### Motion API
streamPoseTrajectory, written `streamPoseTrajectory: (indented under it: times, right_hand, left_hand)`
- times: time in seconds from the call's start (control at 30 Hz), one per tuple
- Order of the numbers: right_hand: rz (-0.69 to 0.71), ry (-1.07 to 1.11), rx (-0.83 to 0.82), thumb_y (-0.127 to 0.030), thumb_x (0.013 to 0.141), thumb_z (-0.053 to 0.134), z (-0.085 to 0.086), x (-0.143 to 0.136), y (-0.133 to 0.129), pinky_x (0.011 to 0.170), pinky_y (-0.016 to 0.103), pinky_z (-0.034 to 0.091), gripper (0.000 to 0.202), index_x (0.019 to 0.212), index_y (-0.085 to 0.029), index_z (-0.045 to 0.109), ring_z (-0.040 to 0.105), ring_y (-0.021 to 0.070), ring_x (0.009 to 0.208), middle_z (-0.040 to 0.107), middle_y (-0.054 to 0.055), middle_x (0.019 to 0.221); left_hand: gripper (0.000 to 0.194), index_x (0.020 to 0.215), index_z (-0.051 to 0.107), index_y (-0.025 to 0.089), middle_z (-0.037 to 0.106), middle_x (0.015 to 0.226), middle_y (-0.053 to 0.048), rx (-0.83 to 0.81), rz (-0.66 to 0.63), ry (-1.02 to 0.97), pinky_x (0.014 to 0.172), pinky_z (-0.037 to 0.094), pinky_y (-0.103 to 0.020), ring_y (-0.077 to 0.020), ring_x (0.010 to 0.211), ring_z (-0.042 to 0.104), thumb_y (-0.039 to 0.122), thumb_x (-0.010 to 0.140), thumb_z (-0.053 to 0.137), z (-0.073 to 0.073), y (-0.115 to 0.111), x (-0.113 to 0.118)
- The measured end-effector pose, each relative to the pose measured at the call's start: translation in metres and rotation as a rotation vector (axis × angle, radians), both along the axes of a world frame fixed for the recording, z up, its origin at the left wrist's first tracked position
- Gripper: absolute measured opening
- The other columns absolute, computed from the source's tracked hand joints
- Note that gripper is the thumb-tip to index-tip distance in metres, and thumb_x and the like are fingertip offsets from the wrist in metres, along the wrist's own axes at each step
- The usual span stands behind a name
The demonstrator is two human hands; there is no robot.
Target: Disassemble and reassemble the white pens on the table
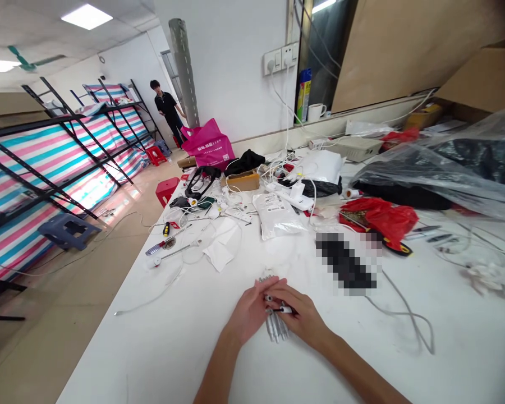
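Both hands meet over a bundle of silvery, slim cylindrical pieces (pixel 278 330) lying on the white table (pixel 177 353). My left hand (pixel 248 313) is curved around the left side of the bundle, its fingertips touching the other hand; what it grips is partly hidden. My right hand (pixel 299 314) has its fingers closed on a small white-and-black piece (pixel 284 310) just above the bundle. Between the two hands a small metal end (pixel 269 298) shows.
Behind the hands lie a white plastic packet (pixel 278 216), white paper (pixel 222 247) and tangled cables. A blurred black object (pixel 347 264) and a red bag (pixel 379 216) are at right. Screwdrivers (pixel 157 246) lie at left. A person (pixel 167 109) stands far back.
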State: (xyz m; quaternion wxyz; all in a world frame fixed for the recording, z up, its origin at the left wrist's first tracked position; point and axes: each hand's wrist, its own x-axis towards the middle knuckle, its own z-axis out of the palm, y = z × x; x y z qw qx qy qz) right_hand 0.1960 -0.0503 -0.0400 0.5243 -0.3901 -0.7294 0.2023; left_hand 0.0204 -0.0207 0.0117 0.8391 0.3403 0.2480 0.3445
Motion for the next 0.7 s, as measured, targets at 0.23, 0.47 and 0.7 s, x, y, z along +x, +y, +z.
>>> streamPoseTrajectory:
  times: [0.23, 0.47, 0.7]
  right_hand:
    - [0.031, -0.010, 0.016, -0.003, 0.091, 0.053, -0.001, 0.000, 0.001, 0.076, 0.028, 0.066, 0.046, 0.128, -0.028, 0.066, 0.076, 0.0177, 0.095, 0.075, 0.007, 0.118]
    - [0.033, -0.007, 0.067, -0.001, 0.089, 0.052, 0.011, -0.002, 0.001, 0.083, 0.030, 0.067, 0.051, 0.130, -0.030, 0.066, 0.076, 0.0200, 0.105, 0.077, 0.006, 0.117]
    - [0.039, -0.029, 0.028, 0.000, 0.088, 0.050, 0.004, -0.002, 0.001, 0.081, 0.028, 0.066, 0.055, 0.131, -0.030, 0.065, 0.075, 0.0193, 0.105, 0.075, 0.006, 0.122]
  left_hand:
    - [0.062, 0.142, 0.067, 0.016, 0.050, 0.160, -0.020, -0.012, 0.003, 0.030, 0.122, 0.032, -0.051, -0.0379, 0.149, 0.044, 0.060, 0.100, 0.055, -0.003, 0.001, -0.002]
    - [0.061, 0.142, 0.067, 0.016, 0.052, 0.158, -0.021, -0.008, 0.002, 0.030, 0.117, 0.038, -0.050, -0.0389, 0.152, 0.041, 0.059, 0.101, 0.054, -0.001, 0.001, 0.000]
    - [0.061, 0.142, 0.067, 0.016, 0.052, 0.158, -0.021, -0.005, -0.004, 0.013, 0.123, 0.033, -0.054, -0.0388, 0.154, 0.039, 0.059, 0.102, 0.052, -0.002, 0.002, -0.001]
